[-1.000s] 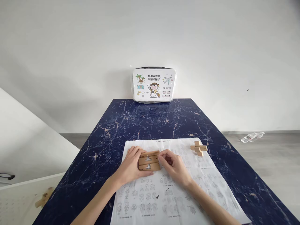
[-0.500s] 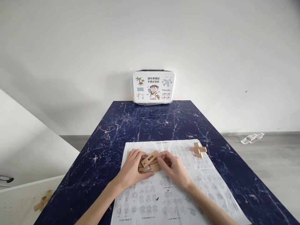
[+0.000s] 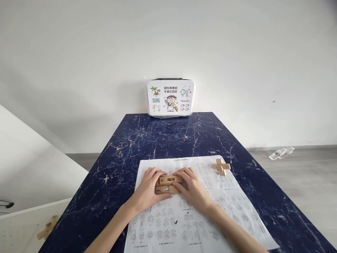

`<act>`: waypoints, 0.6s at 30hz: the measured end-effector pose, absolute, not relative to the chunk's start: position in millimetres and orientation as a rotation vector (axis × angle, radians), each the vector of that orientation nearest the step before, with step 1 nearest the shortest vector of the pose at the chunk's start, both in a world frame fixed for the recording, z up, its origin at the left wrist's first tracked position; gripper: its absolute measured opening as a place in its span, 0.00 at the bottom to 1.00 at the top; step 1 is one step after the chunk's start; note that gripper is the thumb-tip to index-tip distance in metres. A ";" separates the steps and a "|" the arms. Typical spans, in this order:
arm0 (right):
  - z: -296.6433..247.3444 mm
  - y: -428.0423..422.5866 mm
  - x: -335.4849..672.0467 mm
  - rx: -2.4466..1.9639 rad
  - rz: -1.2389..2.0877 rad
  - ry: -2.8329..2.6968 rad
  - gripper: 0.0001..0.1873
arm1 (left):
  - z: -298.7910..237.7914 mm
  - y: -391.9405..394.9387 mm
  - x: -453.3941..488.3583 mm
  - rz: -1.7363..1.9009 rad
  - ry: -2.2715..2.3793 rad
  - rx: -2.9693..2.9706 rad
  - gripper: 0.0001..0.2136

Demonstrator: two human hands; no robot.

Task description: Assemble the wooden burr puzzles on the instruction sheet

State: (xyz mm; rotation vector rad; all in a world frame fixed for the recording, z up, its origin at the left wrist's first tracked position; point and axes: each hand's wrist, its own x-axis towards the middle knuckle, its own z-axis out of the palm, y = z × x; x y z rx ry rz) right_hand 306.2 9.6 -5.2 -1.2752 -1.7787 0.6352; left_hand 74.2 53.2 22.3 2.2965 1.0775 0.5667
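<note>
Between my hands, flat wooden puzzle pieces lie together over the printed sheet. The upper wooden piece [image 3: 177, 179] carries a "2" and an oval slot; it lies lengthwise along the lower wooden piece [image 3: 174, 190], which shows a number at its left end and a cut-out. My left hand [image 3: 150, 186] wraps the left ends of the pieces, thumb along the near side. My right hand [image 3: 193, 186] pinches the right end of the upper piece between thumb and fingers. The paper sheet [image 3: 158, 242] under them bears rows of small line diagrams.
An assembled wooden cross-shaped puzzle [image 3: 221, 167] sits at the sheet's upper right corner. A white cartoon case [image 3: 170, 97] stands against the wall at the table's [image 3: 168, 137] far edge. More wooden pieces [image 3: 48, 228] lie lower left; a clear plastic bottle [image 3: 281, 153] is on the floor.
The upper piece marked "2" has turned from a slant to lie parallel with the lower piece. My right hand's fingers have shifted round its right end. The view has moved slightly.
</note>
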 end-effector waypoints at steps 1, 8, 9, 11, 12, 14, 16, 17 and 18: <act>-5.0 9.7 306.9 -1.281 0.645 -1.770 0.09 | 22.7 53.4 74.0 0.562 1.090 2.299 0.30; -3.3 11.4 310.6 -1.315 0.661 -1.721 0.06 | 24.4 52.7 75.0 0.561 1.139 2.341 0.28; -2.9 11.5 310.7 -1.316 0.658 -1.714 0.05 | 23.5 52.7 75.1 0.569 1.145 2.343 0.28; -2.0 11.8 310.6 -1.318 0.674 -1.692 0.07 | 21.6 52.7 75.0 0.578 1.157 2.346 0.28; -1.6 12.2 310.5 -1.318 0.693 -1.673 0.08 | 20.8 52.7 74.9 0.580 1.162 2.348 0.27; -1.5 13.4 310.8 -1.327 0.725 -1.613 0.11 | 20.0 52.7 74.7 0.576 1.169 2.345 0.26; -2.3 15.1 311.9 -1.343 0.746 -1.531 0.13 | 20.4 52.5 74.4 0.573 1.170 2.337 0.25; -2.8 16.0 312.8 -1.349 0.759 -1.491 0.15 | 21.0 52.2 74.2 0.574 1.165 2.335 0.25; -3.3 16.7 313.8 -1.352 0.775 -1.456 0.16 | 21.8 51.9 74.1 0.576 1.157 2.337 0.25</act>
